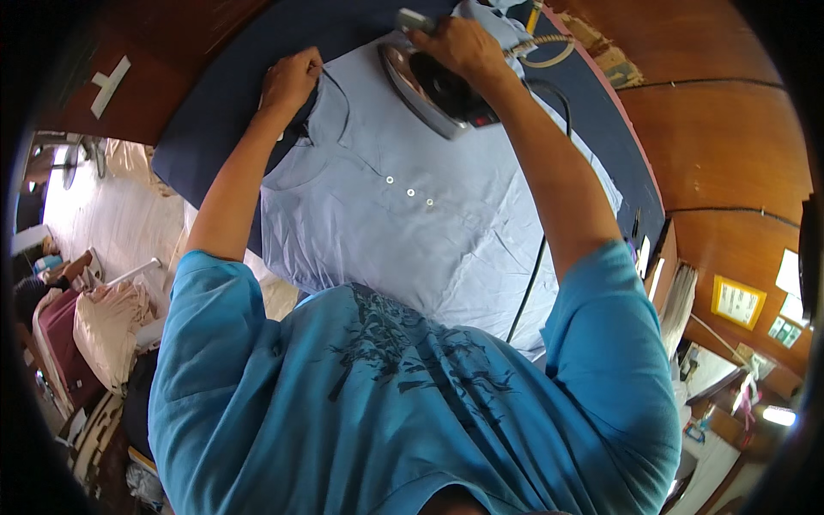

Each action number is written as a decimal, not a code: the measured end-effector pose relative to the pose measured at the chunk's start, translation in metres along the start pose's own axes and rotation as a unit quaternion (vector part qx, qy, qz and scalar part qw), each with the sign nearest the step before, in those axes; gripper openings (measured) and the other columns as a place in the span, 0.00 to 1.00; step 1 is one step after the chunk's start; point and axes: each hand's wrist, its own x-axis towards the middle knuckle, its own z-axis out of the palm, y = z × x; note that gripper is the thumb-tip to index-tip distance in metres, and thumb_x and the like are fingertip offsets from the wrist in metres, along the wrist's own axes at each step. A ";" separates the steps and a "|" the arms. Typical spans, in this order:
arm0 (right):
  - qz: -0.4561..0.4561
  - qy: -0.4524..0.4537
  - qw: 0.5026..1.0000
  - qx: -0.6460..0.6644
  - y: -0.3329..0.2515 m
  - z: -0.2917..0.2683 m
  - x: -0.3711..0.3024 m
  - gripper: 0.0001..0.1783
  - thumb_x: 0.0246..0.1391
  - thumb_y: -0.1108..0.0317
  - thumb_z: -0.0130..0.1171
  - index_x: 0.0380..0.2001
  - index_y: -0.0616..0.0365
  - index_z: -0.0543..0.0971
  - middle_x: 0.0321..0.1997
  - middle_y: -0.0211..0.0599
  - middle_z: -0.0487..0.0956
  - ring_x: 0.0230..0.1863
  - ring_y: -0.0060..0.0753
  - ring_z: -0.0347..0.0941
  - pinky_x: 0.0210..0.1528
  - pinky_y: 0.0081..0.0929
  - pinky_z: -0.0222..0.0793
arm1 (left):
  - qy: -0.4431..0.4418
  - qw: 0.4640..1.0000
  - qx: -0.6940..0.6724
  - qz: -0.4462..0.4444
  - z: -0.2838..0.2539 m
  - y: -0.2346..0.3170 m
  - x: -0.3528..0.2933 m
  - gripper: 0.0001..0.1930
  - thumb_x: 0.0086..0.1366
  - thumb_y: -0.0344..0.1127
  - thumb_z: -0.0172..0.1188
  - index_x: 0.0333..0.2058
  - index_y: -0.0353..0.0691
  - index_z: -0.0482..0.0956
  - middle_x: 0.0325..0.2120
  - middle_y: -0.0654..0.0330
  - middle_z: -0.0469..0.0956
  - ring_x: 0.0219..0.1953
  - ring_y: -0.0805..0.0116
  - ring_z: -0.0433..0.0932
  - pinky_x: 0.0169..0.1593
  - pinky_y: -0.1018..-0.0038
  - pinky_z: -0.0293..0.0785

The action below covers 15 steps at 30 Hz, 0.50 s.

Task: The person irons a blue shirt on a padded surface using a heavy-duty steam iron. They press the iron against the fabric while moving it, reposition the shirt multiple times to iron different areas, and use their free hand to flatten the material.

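Note:
A light blue shirt (360,223) with several small white buttons lies spread over a dark blue cloth-covered table (202,137); wrinkles run across its nearer part. My right hand (463,51) is wrapped round the handle of a clothes iron (451,90). The iron rests on the upper part of the shirt, its shiny soleplate edge turned toward the left. At the shirt's neckline, on the upper left, my left hand (292,81) is closed with its fingers curled on the fabric edge. The fingertips of this hand are partly hidden.
A black cord (541,257) runs from the iron down over the shirt, and a pale coiled hose (549,51) leaves it to the right. Brown wooden panelling (721,163) borders the table on the right. Beige cloth bundles (112,330) and a person's arm (73,270) are at far left.

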 end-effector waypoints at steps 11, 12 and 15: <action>-0.034 -0.041 0.999 -0.013 0.033 -0.022 -0.062 0.33 0.49 0.39 0.52 0.39 0.60 0.78 0.33 0.53 0.79 0.37 0.50 0.77 0.42 0.38 0.71 | 0.056 0.993 -0.046 0.097 0.056 0.080 0.017 0.21 0.66 0.49 0.43 0.53 0.47 0.68 0.55 0.60 0.67 0.58 0.59 0.64 0.56 0.61 0.61; -0.023 -0.028 0.999 -0.007 0.050 -0.024 -0.065 0.33 0.48 0.38 0.52 0.39 0.61 0.77 0.33 0.53 0.79 0.36 0.50 0.77 0.41 0.38 0.71 | 0.075 0.986 0.081 0.124 0.071 0.077 0.014 0.23 0.66 0.51 0.42 0.56 0.49 0.65 0.59 0.61 0.62 0.61 0.59 0.58 0.58 0.58 0.56; -0.043 -0.119 0.992 -0.017 0.057 -0.040 -0.144 0.34 0.46 0.36 0.53 0.37 0.60 0.77 0.26 0.53 0.78 0.29 0.53 0.77 0.34 0.39 0.73 | 0.003 0.972 0.210 0.107 0.075 0.066 0.014 0.29 0.66 0.55 0.37 0.64 0.56 0.51 0.66 0.66 0.44 0.68 0.61 0.41 0.63 0.48 0.40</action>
